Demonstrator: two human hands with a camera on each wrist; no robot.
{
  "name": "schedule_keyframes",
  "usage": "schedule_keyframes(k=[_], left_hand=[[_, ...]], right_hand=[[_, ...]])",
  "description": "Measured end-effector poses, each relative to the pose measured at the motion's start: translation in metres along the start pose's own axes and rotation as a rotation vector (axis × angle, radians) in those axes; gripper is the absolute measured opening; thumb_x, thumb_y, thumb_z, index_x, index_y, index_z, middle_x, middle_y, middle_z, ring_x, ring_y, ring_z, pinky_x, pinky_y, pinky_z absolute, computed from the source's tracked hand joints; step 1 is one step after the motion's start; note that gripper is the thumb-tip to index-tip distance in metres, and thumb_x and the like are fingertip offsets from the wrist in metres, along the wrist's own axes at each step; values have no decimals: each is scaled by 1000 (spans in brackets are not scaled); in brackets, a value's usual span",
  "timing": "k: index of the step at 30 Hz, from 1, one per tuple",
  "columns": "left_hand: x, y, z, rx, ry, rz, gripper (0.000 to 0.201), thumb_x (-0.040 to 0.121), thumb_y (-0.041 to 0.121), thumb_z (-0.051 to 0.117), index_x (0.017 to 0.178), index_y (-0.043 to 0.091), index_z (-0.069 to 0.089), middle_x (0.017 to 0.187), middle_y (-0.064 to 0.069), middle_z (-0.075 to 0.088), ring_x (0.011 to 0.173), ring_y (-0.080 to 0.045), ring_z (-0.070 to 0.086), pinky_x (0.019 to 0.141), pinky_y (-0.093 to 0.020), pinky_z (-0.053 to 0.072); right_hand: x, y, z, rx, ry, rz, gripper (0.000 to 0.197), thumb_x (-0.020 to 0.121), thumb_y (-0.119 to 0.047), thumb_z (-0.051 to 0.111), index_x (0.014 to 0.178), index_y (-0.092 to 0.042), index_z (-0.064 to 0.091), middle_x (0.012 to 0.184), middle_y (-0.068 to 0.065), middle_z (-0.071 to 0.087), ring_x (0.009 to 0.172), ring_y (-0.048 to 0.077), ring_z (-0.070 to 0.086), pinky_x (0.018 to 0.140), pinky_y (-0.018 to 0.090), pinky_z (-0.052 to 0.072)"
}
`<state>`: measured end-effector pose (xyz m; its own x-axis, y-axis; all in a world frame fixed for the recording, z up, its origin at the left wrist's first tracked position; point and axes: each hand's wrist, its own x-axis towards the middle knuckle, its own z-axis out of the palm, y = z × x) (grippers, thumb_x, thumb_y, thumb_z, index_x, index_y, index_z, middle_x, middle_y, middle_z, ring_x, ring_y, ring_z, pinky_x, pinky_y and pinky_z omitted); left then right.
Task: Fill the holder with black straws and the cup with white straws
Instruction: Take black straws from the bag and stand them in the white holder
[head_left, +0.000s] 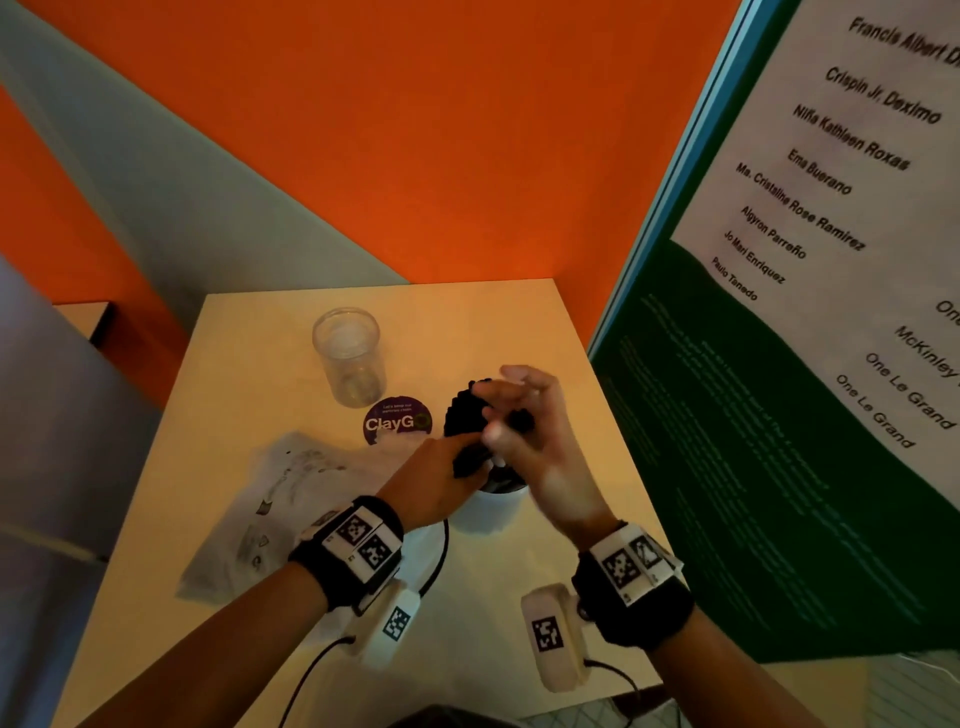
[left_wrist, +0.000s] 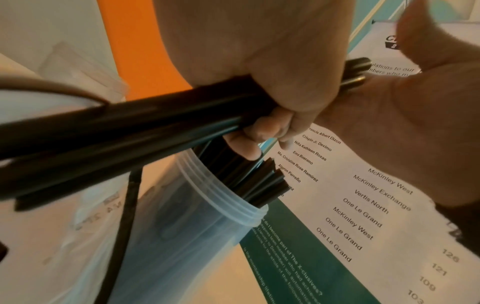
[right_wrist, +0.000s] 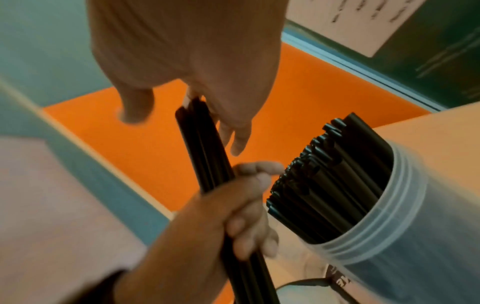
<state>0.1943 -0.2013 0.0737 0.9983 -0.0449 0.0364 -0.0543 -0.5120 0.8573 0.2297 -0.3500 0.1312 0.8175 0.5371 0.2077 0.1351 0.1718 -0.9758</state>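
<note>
My left hand (head_left: 441, 467) grips a bundle of black straws (left_wrist: 130, 133) around its middle, just left of the holder. The holder (right_wrist: 389, 246) is a translucent tub, and many black straws (right_wrist: 337, 174) stand inside it. My right hand (head_left: 524, 415) is open, its palm (left_wrist: 415, 123) and straight fingers (right_wrist: 233, 127) touching the upper ends of the bundle (right_wrist: 205, 154). The clear plastic cup (head_left: 348, 358) stands empty at the back of the table. No white straws show clearly in any view.
A crumpled clear plastic bag (head_left: 291, 493) lies left of my left hand. A purple round sticker (head_left: 397, 422) sits on the beige table (head_left: 545, 332) in front of the cup. A green and white poster board (head_left: 779, 415) stands along the table's right edge.
</note>
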Motion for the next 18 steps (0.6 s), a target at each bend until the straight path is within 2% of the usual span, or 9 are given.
schedule_keyframes(k=[2, 3, 4, 6, 8, 10, 12, 15, 18], left_hand=[[7, 4, 2, -26, 6, -22, 16, 93, 9, 58, 107, 10, 65, 94, 3, 66, 88, -21, 66, 75, -26, 51], [9, 5, 1, -28, -19, -36, 21, 92, 16, 60, 113, 12, 61, 99, -1, 67, 91, -22, 66, 76, -33, 53], [10, 6, -3, -26, -50, -37, 27, 91, 26, 62, 116, 19, 58, 103, 0, 68, 93, -17, 66, 78, -34, 55], [9, 6, -11, -25, -75, -7, 38, 86, 42, 66, 119, 27, 53, 110, 6, 64, 99, -7, 61, 82, -29, 52], [6, 3, -17, 9, -10, 52, 45, 80, 44, 72, 117, 28, 53, 110, 9, 57, 102, -4, 53, 84, -22, 46], [5, -1, -23, 44, 74, 99, 53, 75, 44, 76, 120, 29, 52, 109, 8, 52, 106, -5, 48, 90, -24, 42], [5, -9, -28, 50, 118, 88, 66, 70, 52, 77, 125, 30, 48, 113, 9, 47, 110, -7, 45, 96, -32, 42], [5, -22, -31, 71, 110, 32, 86, 62, 65, 76, 133, 37, 35, 122, 13, 36, 121, -11, 37, 105, -41, 37], [6, -32, -27, 81, 64, -34, 108, 56, 63, 80, 143, 37, 20, 130, 22, 25, 130, -8, 26, 112, -43, 30]], right_hand=[[0, 1, 8, -98, -62, 0, 28, 94, -3, 53, 116, -17, 44, 104, 7, 61, 111, 18, 60, 95, 26, 48], [3, -3, 9, -106, -67, 14, 23, 96, 1, 48, 111, -16, 45, 97, 6, 59, 105, 18, 62, 92, 29, 51], [7, -9, 7, -105, -61, 28, 20, 97, 3, 45, 106, -15, 46, 93, 5, 57, 99, 16, 64, 89, 30, 52], [19, -24, -2, -91, -26, 28, 18, 96, 5, 43, 100, -13, 46, 88, 6, 55, 89, 13, 63, 82, 29, 54], [29, -39, -12, -104, 16, -2, 18, 95, 6, 44, 98, -11, 46, 86, 6, 54, 84, 15, 62, 79, 27, 55], [38, -50, -19, -112, 49, -27, 20, 95, 7, 45, 97, -12, 46, 87, 10, 52, 85, 21, 59, 82, 33, 52], [45, -54, -24, -138, 70, -46, 23, 94, 9, 45, 97, -14, 46, 90, 13, 48, 88, 28, 56, 86, 39, 49], [50, -50, -21, -208, 82, -79, 25, 95, 8, 45, 97, -17, 47, 89, 7, 49, 89, 34, 55, 85, 37, 49], [47, -25, -12, -343, 58, -76, 27, 96, 3, 45, 99, -24, 46, 92, 2, 52, 92, 27, 57, 81, 33, 48]])
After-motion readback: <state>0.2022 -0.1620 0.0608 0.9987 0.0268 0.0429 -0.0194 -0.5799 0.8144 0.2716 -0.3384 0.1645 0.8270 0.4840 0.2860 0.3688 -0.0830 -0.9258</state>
